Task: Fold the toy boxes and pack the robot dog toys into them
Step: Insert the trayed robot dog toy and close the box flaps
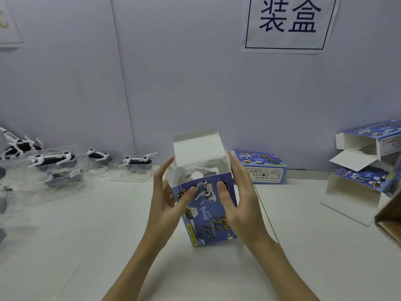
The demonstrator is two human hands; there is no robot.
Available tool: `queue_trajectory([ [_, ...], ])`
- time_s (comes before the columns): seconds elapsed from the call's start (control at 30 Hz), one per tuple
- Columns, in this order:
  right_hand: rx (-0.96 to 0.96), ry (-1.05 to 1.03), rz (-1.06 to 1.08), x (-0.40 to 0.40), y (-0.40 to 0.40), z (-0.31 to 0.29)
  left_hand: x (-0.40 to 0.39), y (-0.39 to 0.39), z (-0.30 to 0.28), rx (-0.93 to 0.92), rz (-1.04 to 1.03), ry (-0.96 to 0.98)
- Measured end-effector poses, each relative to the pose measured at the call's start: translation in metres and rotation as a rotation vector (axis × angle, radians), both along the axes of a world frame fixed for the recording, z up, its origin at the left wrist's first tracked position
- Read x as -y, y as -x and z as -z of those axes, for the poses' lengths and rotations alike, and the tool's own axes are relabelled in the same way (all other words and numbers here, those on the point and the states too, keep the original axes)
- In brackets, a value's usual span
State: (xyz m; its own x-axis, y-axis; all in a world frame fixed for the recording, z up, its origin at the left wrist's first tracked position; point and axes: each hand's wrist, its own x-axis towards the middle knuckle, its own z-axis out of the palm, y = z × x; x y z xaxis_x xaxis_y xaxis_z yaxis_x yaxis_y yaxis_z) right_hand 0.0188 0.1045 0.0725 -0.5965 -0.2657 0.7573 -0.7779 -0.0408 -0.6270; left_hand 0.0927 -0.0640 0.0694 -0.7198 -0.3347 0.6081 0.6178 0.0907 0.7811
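Note:
A blue printed toy box [206, 210] stands upright on the white table in front of me, its top open and its white lid flap [198, 146] raised at the back. Something pale shows inside the opening, too blurred to identify. My left hand [167, 198] is against the box's left side with its thumb on the front panel. My right hand [240, 196] holds the right side, thumb on the front and fingers reaching up past the rim. Several black-and-white robot dog toys [137, 160] in clear plastic trays line the wall at the left.
A closed blue box [263, 168] lies by the wall right of centre. Two unfolded boxes [366, 168] with open white flaps sit at the far right, beside the corner of a brown carton [389, 220]. A paper sign [288, 23] hangs on the wall.

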Motion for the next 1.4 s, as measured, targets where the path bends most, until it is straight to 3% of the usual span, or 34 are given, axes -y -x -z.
queue_trajectory([
  [0.1, 0.193, 0.091, -0.193, 0.002, -0.006, -0.001, 0.000, 0.001, 0.000, 0.087, -0.023, 0.121],
  [0.33, 0.203, 0.132, 0.065, -0.010, 0.004, -0.009, -0.008, 0.005, -0.001, 0.095, -0.120, 0.351],
  [0.47, 0.379, 0.215, -0.038, -0.008, 0.010, -0.011, -0.013, 0.013, -0.007, 0.078, -0.190, 0.320],
  [0.6, 0.443, 0.362, -0.148, -0.008, 0.009, -0.017, -0.015, 0.011, -0.008, 0.098, -0.042, 0.147],
  [0.73, 0.320, 0.297, -0.131, -0.011, 0.005, -0.018, -0.017, 0.007, -0.011, 0.048, 0.039, 0.000],
  [1.0, 0.335, 0.187, -0.146, -0.016, 0.003, -0.007, -0.008, 0.005, 0.001, 0.022, -0.102, 0.352],
  [1.27, 0.307, 0.112, -0.122, -0.013, 0.002, -0.007, -0.011, 0.012, 0.009, 0.005, -0.108, 0.345],
  [1.4, 0.233, 0.197, 0.037, -0.005, -0.001, -0.004, -0.020, 0.013, 0.017, -0.054, -0.250, 0.370],
])
